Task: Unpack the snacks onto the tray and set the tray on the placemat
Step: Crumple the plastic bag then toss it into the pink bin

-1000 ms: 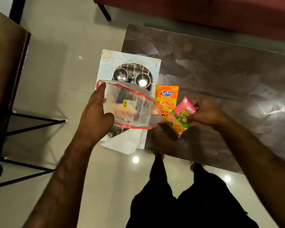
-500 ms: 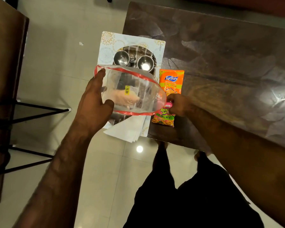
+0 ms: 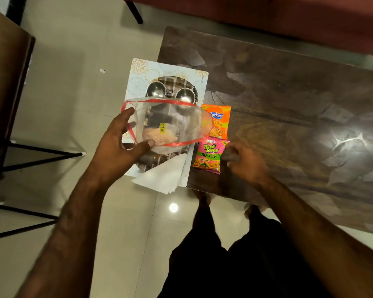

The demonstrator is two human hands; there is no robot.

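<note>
My left hand [image 3: 119, 147] grips a clear plastic bag [image 3: 177, 121] with a red rim, held open over the steel tray [image 3: 170, 81]. Inside the bag lies a pale snack pack with a yellow price sticker. The tray rests on a pale patterned placemat [image 3: 138, 69] at the table's left end. To the right of the mat, an orange Kurkure packet [image 3: 222, 123] and a pink packet [image 3: 210, 155] lie flat on the table. My right hand [image 3: 246, 164] hovers just right of the pink packet with loosely curled fingers holding nothing.
Two steel cups [image 3: 156, 89] [image 3: 185, 96] stand at the tray's far end and white napkins [image 3: 162, 179] at its near end. The dark table [image 3: 289, 104] stretches right. A red sofa [image 3: 267, 14] is behind, and a wooden piece [image 3: 4, 72] with black metal legs [image 3: 41, 155] is to the left.
My right hand carried the pink packet from beside the bag down onto the table below the orange packet and let go of it. The left hand keeps holding the bag.
</note>
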